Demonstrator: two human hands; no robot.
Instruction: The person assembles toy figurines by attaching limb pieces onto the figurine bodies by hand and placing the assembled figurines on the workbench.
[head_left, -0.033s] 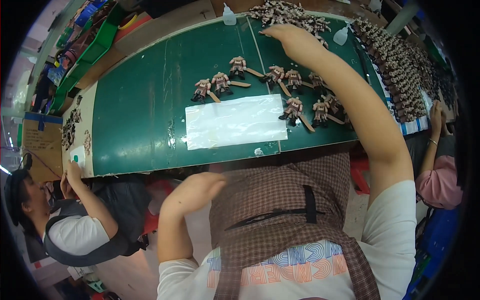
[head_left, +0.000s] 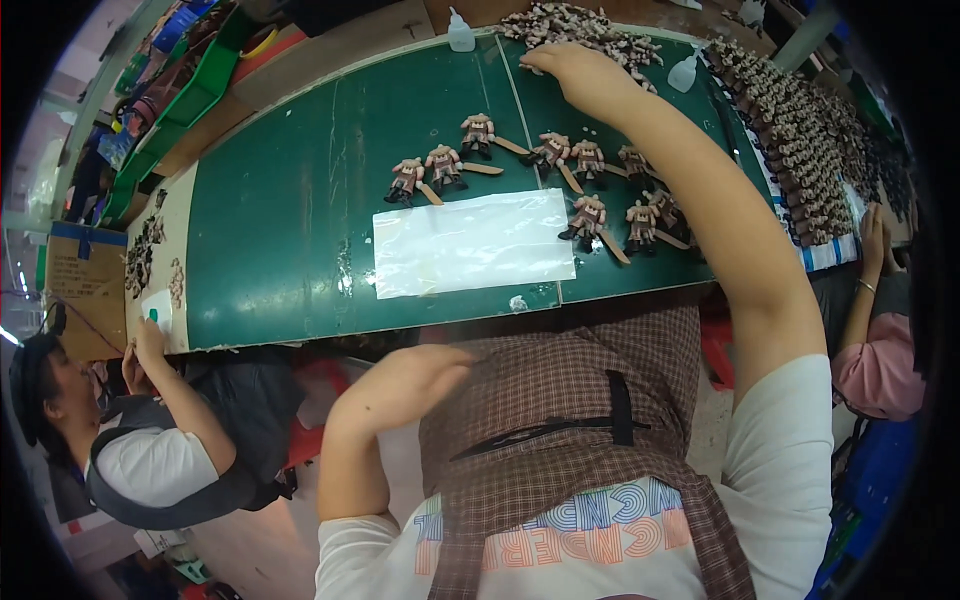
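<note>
My right hand (head_left: 572,72) reaches across the green tabletop to the far edge. Its fingers stretch over the near left side of a heap of small pale and brown figure parts (head_left: 580,25), and nothing shows in them. Low at my waist, in front of the checked apron, is my left hand (head_left: 405,385). Its fingers are bent and blurred, and what they may hold is hidden. Between me and the heap lie several headless toy figures with tan blades, one of them a figure (head_left: 588,218) beside a white plastic sheet (head_left: 475,245).
Two white squeeze bottles, a left bottle (head_left: 461,32) and a right bottle (head_left: 682,72), flank the heap. Rows of figures (head_left: 810,150) fill the right side. A person (head_left: 150,440) works at the left end; another person's arm (head_left: 868,270) is at the right. Green bins (head_left: 190,110) stand far left.
My left hand has shifted slightly right across the apron. My right hand has risen a little at the heap. The figures on the table stay put.
</note>
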